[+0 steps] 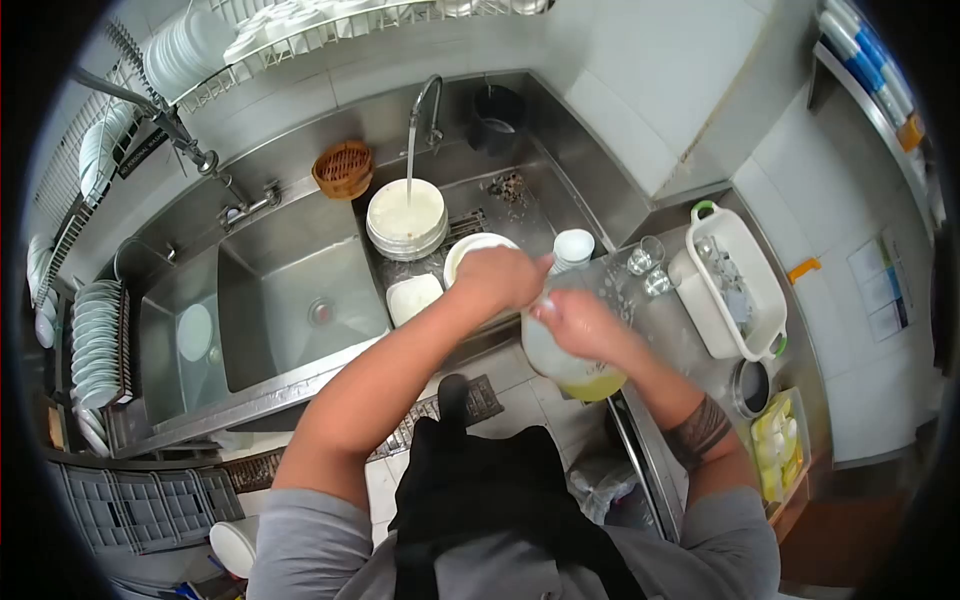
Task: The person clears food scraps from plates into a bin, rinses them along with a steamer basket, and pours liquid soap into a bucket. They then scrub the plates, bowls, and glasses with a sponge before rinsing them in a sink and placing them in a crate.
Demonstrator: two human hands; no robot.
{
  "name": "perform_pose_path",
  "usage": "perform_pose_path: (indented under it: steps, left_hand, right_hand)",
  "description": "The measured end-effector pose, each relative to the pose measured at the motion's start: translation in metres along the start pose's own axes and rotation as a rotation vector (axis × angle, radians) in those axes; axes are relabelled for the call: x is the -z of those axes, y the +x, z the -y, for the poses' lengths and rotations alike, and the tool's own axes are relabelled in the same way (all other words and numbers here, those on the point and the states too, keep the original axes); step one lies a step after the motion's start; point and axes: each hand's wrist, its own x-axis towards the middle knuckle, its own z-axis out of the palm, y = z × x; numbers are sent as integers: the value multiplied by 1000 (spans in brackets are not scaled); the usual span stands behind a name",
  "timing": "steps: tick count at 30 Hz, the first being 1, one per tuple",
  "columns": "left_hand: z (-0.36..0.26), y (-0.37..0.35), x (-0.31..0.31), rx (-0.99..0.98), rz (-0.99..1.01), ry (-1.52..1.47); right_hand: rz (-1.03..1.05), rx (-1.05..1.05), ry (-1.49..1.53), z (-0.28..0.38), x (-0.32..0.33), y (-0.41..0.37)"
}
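Observation:
A translucent plastic jug (590, 385) with yellow liquid in its lower part hangs tilted over the front edge of the sink counter. My right hand (588, 325) is closed round its upper part. My left hand (503, 277) is closed beside the jug's neck, thumb toward it; whatever its fingers hold is hidden. Beneath the left hand are a white bowl (480, 243) and a square white dish (413, 297). Just beyond the hands stands a stack of white cups (573, 246).
Water runs from a tap (433, 100) onto stacked white bowls (407, 213). A bamboo steamer (343, 168) sits on the sink ledge. To the right are drinking glasses (645, 257) and a white tub (735, 330) of glassware. Plates (97, 340) fill a rack at left.

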Motion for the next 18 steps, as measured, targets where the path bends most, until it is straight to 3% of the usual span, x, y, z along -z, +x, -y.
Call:
perform_pose_path:
  steps: [2,3,4,6,10,15,17,18]
  left_hand:
    - [13,28,28,-118,89,-56]
    - [29,38,20,-299,-141,-123]
    - [50,58,10,-502,-184,-348]
    - [85,79,19,-704,-272,-396]
    - [138,116,50,-584,-192,-398]
    - [161,180,74,-243,-268,-257]
    - [184,198,107,-249,-364,-43]
    - [195,207,125,-159,-293,-149]
  right_hand:
    - [-44,33,-27,-19,12,36]
    - [-77,62,-30,-27,19,58]
    - [-91,66,55,-24,30,72]
    - [-65,-33,175,-4,57,100]
    - [41,-303,75,18,72,171]
    - [14,-210,24,12,66,236]
    - [22,-236,-29,11,65,257]
    - [30,-244,-81,7,64,267]
